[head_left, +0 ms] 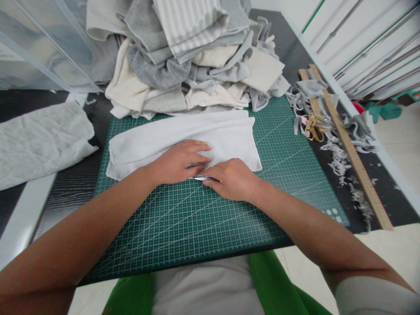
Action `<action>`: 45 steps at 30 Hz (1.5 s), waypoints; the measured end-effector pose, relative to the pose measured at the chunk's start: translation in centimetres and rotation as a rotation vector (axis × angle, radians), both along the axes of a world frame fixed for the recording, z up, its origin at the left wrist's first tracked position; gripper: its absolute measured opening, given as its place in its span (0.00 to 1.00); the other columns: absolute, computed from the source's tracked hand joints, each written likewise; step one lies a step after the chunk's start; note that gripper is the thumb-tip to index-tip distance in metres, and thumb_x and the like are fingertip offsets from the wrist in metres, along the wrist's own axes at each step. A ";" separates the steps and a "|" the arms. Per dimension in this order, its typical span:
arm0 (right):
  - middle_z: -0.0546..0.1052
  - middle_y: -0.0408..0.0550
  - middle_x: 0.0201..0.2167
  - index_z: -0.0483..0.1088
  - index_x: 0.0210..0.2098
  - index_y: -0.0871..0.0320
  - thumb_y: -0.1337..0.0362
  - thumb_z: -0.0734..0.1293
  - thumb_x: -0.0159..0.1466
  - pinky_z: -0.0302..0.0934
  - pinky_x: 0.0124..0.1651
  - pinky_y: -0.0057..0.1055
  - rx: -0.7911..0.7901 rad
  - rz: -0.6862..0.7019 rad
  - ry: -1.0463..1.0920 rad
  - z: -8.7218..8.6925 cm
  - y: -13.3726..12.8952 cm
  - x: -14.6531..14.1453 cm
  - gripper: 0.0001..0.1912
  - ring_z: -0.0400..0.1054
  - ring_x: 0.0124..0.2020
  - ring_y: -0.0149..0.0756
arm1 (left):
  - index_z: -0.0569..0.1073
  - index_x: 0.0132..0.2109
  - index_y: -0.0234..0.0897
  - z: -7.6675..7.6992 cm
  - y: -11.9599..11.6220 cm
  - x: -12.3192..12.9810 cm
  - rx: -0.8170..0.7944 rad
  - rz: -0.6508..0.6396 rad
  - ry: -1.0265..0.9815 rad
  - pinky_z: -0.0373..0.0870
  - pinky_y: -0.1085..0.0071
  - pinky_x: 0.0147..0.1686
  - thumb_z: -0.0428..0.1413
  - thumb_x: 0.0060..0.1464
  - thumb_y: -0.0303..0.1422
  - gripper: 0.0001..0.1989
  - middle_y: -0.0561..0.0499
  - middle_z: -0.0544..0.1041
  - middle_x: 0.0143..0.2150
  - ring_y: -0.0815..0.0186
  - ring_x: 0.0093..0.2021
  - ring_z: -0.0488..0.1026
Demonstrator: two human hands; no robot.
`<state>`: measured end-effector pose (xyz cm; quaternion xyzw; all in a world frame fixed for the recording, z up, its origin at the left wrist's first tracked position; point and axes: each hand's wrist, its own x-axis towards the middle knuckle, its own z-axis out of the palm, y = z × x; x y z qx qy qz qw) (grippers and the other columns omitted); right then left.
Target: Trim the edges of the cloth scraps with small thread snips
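The white cloth (226, 135) lies flat on a green mat (197, 218) with thin white lines, near the far side. It is wider than it is tall, and it has soft folds on its left part. The left hand (180, 162) rests on the front part of the cloth. Its fingers are spread a little and point to the right, with a gap above the thumb. The right hand (231, 178) is just beside it, at the front edge of the cloth. Its fingers are closed around a small shiny tool (199, 177), and the tip points left, toward the left thumb. The fingers hide most of the tool, so it may be small scissors or a blade; I cannot tell which.

Behind the white cloth is a big, messy pile of cloths (157, 70), grey and cream. A striped cloth (188, 28) is on top. To the left, a pale grey cloth (39, 142) lies on the black table (83, 170). On the right side are a long wooden ruler (357, 162), gold scissors (313, 130) and lots of little grey scraps (337, 159). Clear plastic boxes (49, 43) stand at the back left.
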<state>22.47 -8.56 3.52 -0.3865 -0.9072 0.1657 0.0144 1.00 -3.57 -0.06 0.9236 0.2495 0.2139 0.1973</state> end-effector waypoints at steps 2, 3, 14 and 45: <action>0.83 0.46 0.39 0.76 0.44 0.56 0.57 0.62 0.69 0.59 0.38 0.33 -0.017 -0.010 0.028 -0.1 0.0 0.1 0.14 0.77 0.41 0.40 | 0.78 0.51 0.39 0.0 0.0 0.0 -0.001 0.000 -0.003 0.64 0.52 0.64 0.57 0.61 0.33 0.13 0.43 0.72 0.62 0.55 0.62 0.68; 0.83 0.46 0.39 0.76 0.45 0.56 0.57 0.62 0.69 0.60 0.39 0.33 -0.022 -0.015 0.041 -0.1 0.0 0.1 0.14 0.76 0.41 0.40 | 0.78 0.51 0.39 0.0 0.0 0.0 0.000 0.000 -0.005 0.64 0.52 0.64 0.56 0.61 0.33 0.12 0.43 0.72 0.62 0.56 0.62 0.68; 0.83 0.47 0.39 0.76 0.43 0.56 0.56 0.62 0.69 0.59 0.38 0.33 -0.005 -0.006 0.020 -0.1 0.0 -0.2 0.14 0.76 0.40 0.41 | 0.78 0.51 0.39 0.2 0.0 0.1 -0.006 0.003 -0.008 0.64 0.51 0.64 0.57 0.61 0.33 0.13 0.43 0.72 0.61 0.55 0.62 0.69; 0.82 0.45 0.35 0.77 0.44 0.54 0.57 0.65 0.67 0.59 0.39 0.31 -0.069 -0.039 0.051 0.0 0.4 0.5 0.12 0.75 0.37 0.38 | 0.78 0.50 0.37 0.4 -0.5 -0.7 -0.049 0.040 -0.084 0.69 0.56 0.61 0.54 0.62 0.31 0.12 0.42 0.74 0.59 0.59 0.60 0.71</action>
